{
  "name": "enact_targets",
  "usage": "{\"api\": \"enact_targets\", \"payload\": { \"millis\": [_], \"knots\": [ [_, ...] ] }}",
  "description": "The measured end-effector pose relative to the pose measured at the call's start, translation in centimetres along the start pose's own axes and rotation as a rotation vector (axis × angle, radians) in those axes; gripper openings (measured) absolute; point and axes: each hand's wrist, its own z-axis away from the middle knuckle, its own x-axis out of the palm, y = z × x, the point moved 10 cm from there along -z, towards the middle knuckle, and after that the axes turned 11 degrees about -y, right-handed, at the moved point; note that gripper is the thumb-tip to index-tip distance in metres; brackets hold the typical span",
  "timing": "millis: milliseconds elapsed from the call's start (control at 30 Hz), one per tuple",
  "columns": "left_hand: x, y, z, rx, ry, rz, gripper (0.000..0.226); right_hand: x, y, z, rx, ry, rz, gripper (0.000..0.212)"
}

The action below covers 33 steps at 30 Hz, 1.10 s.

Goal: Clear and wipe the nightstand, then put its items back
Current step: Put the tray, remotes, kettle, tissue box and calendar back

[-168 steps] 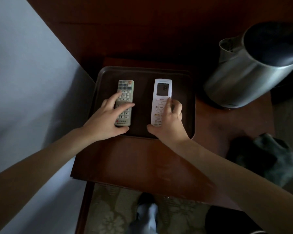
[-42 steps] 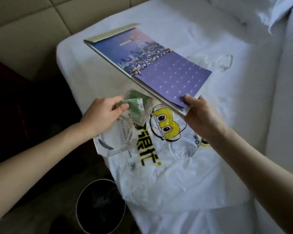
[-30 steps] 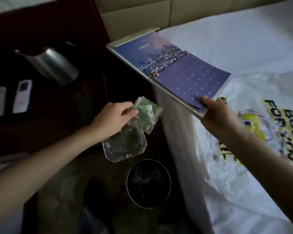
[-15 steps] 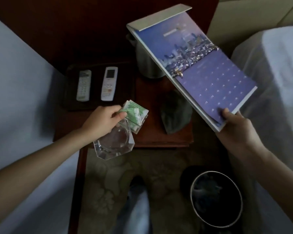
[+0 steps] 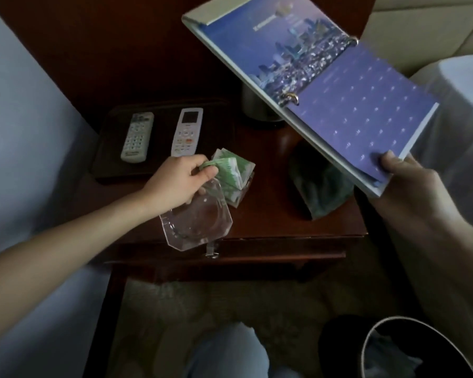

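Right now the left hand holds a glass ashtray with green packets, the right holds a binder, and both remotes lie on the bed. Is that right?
Not quite: the head view shows the grey remote and the white remote in the dark tray on the nightstand, not on the bed. The rest is right.

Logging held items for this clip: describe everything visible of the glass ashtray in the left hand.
The glass ashtray is clear, thick-walled, with cut corners and a round hollow that looks empty. The left hand holds it by its far rim, together with green sachets lying against that rim. It shows over the front edge of the nightstand; whether it rests on the wood cannot be told.
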Motion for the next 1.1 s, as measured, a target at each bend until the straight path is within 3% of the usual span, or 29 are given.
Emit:
{"api": "enact_targets", "payload": {
  "millis": [133,267,433,500,567,667,733,1000,1033,1100],
  "knots": [
    [0.2,-1.6,0.1,0.008,0.020,-0.030,0.023,1.3,1.0,-0.4,-0.114,-0.105,-0.018,0.024],
    [1.7,-3.1,-0.5,0.060,-0.084,0.044,0.007,1.7,2.4,-0.9,-0.161,-0.167,-0.048,0.042],
    [0.1,-3.9,0.4,0.172,-0.038,0.121,0.039,2.5,3.5,-1.2,-0.195,-0.231,-0.023,0.032],
    [-1.4,-5.2,1.0,0.133,-0.010,0.088,0.027,3.0,3.9,-1.3,-0.187,-0.259,-0.009,0.028],
    [-2.3,-7.2,1.3,0.052,-0.045,0.054,0.012,3.2,4.2,-1.2,-0.174,-0.256,-0.011,0.038],
    [-3.0,-9.8,2.1,-0.045,-0.110,0.004,0.031,3.8,4.5,-1.3,-0.159,-0.232,0.011,0.061],
    [-3.2,-11.2,2.3,-0.079,-0.115,-0.020,0.029,4.3,4.7,-1.3,-0.153,-0.236,0.061,0.065],
    [-7.0,-9.2,3.7,0.077,0.184,-0.124,0.006,3.3,5.0,-1.4,-0.142,-0.172,0.054,0.059],
    [-6.6,-8.7,4.1,0.110,0.128,-0.155,0.010,3.1,5.0,-1.4,-0.142,-0.169,0.043,0.053],
    [-3.8,-8.7,4.9,0.124,-0.094,-0.332,0.065,3.2,5.2,-1.2,-0.147,-0.194,0.020,0.039]
  ]
}}
